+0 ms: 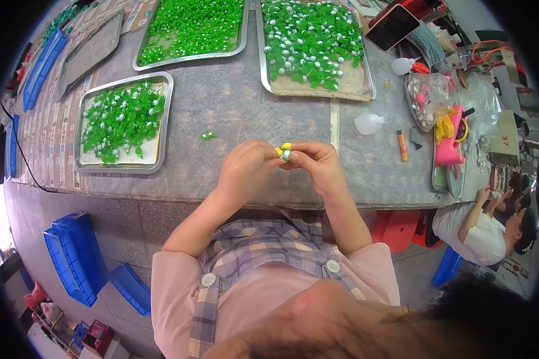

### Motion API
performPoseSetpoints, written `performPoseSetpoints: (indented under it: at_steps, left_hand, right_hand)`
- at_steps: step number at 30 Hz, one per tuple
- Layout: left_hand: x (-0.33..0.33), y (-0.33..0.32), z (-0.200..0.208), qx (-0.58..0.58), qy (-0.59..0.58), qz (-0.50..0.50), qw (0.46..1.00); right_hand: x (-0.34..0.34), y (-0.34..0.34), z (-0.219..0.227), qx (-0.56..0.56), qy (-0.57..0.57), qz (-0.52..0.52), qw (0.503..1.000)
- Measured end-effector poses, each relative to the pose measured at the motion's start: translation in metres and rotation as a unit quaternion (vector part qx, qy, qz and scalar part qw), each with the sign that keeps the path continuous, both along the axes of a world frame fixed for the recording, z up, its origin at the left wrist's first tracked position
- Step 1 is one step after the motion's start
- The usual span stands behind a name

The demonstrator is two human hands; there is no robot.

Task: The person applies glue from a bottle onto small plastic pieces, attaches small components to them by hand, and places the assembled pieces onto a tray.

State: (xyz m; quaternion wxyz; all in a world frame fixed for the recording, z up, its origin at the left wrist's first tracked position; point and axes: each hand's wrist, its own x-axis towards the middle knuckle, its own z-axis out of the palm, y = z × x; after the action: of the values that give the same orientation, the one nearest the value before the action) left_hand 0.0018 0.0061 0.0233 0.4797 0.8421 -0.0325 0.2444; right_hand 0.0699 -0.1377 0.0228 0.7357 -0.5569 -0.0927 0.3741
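Observation:
In front of my body, above the near part of the table, both hands meet at a small green-and-white piece with a round white ball on it. My left hand is closed, its fingertips pinching at the piece's left side. My right hand holds it between thumb and forefinger. Yellow covers sit on some fingertips. Just beyond my left hand, a little group of loose green pieces lies on the table. The piece's underside is hidden by my fingers.
A metal tray of green-and-white pieces stands at left. Two larger trays of green pieces are behind. At right are a white squeeze bottle, glue stick and pink tool. Blue crates stand on the floor; a person sits at right.

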Motion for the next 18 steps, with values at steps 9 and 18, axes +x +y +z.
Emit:
performPoseSetpoints:
  at_steps: [9,18]
  left_hand:
    - [-0.002,0.002,-0.009,0.04,-0.034,0.018,0.998]
    - [-0.022,0.082,-0.01,0.024,-0.003,0.296,0.955]
  right_hand:
    - [-0.006,0.007,-0.007,-0.004,0.039,-0.025,0.999]
    - [0.006,0.0,0.0,-0.069,-0.218,-0.171,0.958]
